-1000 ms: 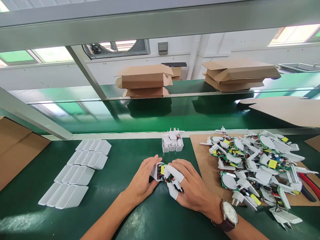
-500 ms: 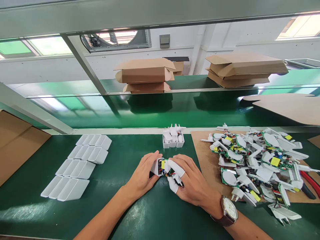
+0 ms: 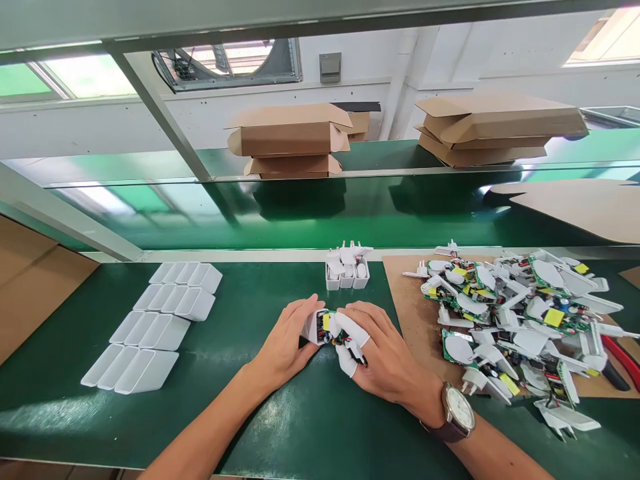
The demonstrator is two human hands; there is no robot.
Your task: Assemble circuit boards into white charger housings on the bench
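Over the middle of the green bench, my left hand (image 3: 284, 345) is closed around a white plastic housing (image 3: 311, 327). A circuit board (image 3: 328, 323) with a yellow block and small dark parts sits at the housing's open end, partly inside it. My right hand (image 3: 393, 353) pinches the board's other end between thumb and forefinger, both in white finger covers. Some black and red wire or parts show between those fingers. Beyond the hands stands a group of white housings (image 3: 347, 280) with white plug pieces in them. How deep the board sits is hidden by my fingers.
Rows of white housings (image 3: 150, 370) lie at the left. On a cardboard sheet (image 3: 410, 320) at the right is a heap of circuit boards with white plugs (image 3: 515, 320), with red-handled pliers (image 3: 623, 360) beside it. Cardboard boxes (image 3: 290, 139) stand on the back shelf.
The view has tilted slightly, so the bench appears a little higher. Both hands keep almost the same hold on the housing and the circuit board.
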